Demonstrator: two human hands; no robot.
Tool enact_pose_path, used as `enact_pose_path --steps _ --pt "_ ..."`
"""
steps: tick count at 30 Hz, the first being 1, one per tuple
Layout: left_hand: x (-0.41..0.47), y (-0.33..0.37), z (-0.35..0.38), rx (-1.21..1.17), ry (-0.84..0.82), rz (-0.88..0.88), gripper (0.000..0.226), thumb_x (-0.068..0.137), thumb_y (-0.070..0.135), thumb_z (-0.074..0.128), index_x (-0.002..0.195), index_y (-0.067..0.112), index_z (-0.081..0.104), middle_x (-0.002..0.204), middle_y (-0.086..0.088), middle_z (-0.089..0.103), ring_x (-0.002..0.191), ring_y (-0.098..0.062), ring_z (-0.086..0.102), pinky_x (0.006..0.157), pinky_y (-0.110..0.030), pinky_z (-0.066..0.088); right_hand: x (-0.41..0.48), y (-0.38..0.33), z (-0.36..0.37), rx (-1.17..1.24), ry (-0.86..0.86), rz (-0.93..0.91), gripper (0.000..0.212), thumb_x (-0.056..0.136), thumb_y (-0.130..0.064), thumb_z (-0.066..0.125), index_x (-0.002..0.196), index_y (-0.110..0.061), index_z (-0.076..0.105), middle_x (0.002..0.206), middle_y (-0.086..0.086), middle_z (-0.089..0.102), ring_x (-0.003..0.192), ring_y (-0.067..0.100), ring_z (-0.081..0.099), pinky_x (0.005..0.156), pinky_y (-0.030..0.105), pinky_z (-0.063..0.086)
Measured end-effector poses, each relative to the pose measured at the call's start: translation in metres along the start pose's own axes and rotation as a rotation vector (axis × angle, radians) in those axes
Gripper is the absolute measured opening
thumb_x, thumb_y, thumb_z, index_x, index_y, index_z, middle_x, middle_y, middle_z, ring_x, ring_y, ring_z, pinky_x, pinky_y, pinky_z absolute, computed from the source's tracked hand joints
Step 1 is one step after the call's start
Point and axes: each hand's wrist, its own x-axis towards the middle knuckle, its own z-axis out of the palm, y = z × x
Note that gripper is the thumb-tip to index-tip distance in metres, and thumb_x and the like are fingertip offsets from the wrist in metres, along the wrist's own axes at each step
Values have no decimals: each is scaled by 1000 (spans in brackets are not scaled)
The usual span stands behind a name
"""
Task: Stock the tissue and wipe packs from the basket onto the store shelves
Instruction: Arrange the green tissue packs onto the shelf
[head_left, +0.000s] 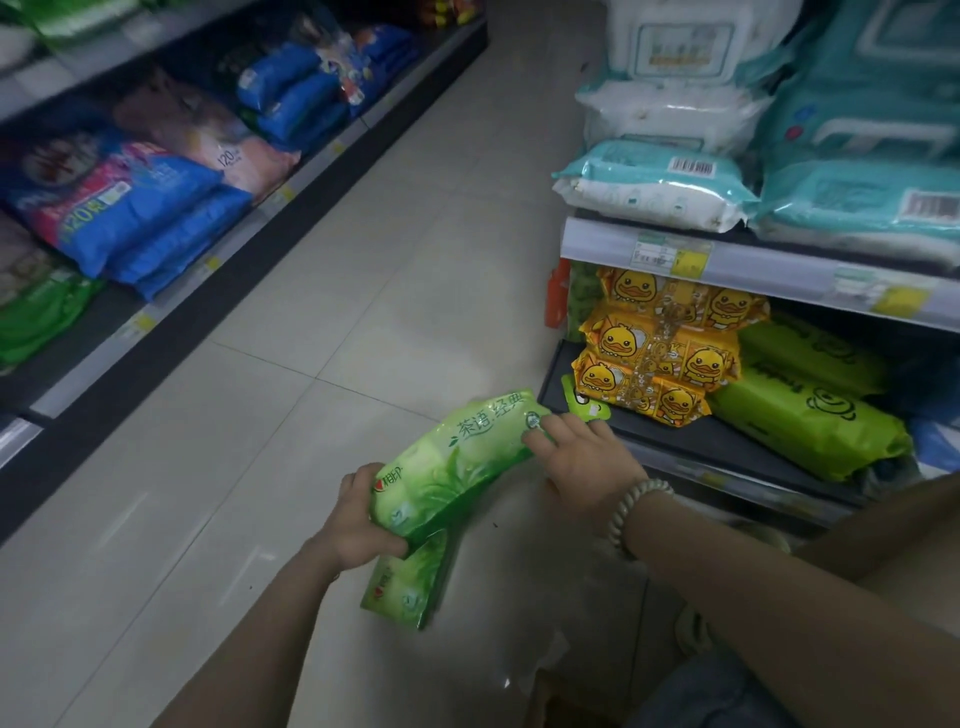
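Note:
A light green tissue pack (457, 462) hangs in the air over the aisle floor, held at both ends. My left hand (358, 517) grips its near end with curled fingers. My right hand (584, 457) holds the far end, fingers bent over the pack's top edge. A second green pack (410, 582) of the same kind sits just below, partly behind the first; whether it rests on the floor or hangs from my left hand is unclear. The bottom shelf (691, 441) on the right lies just beyond my right hand. No basket is in view.
Yellow duck-print packs (654, 353) and darker green packs (810, 426) fill the right bottom shelf. White and teal wipe packs (660, 182) lie on the shelf above. Blue and pink packs (135, 208) line the left shelves. Tiled aisle floor (363, 260) runs between.

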Motion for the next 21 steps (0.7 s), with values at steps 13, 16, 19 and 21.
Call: enact_pose_path --steps 13,16,19,21 --pt "-14 128 -63 -35 -196 281 94 50 5 88 122 48 45 130 7 38 110 -21 58 77 -31 59 -11 13 -31 -214 280 -50 92 59 -38 81 139 -25 38 140 11 44 125 34 44 94 52 41" --pt "-22 158 -69 -42 -217 334 91 49 6 85 122 44 47 130 7 37 110 -20 58 78 -34 59 -13 11 -41 -266 395 -81 87 63 -33 78 140 -25 41 140 11 46 124 35 45 93 51 40" --pt "-25 182 -72 -36 -240 375 90 51 3 82 125 40 46 130 4 37 109 -23 57 75 -32 59 -16 11 -50 -309 457 -86 85 63 -33 79 139 -23 43 139 10 48 122 33 47 93 52 41" --pt "-26 196 -74 -22 -249 401 89 52 4 82 126 40 46 131 5 37 110 -22 57 79 -37 59 -19 13 -57 -330 478 -78 86 61 -34 81 137 -21 44 137 9 50 121 32 49 92 52 42"
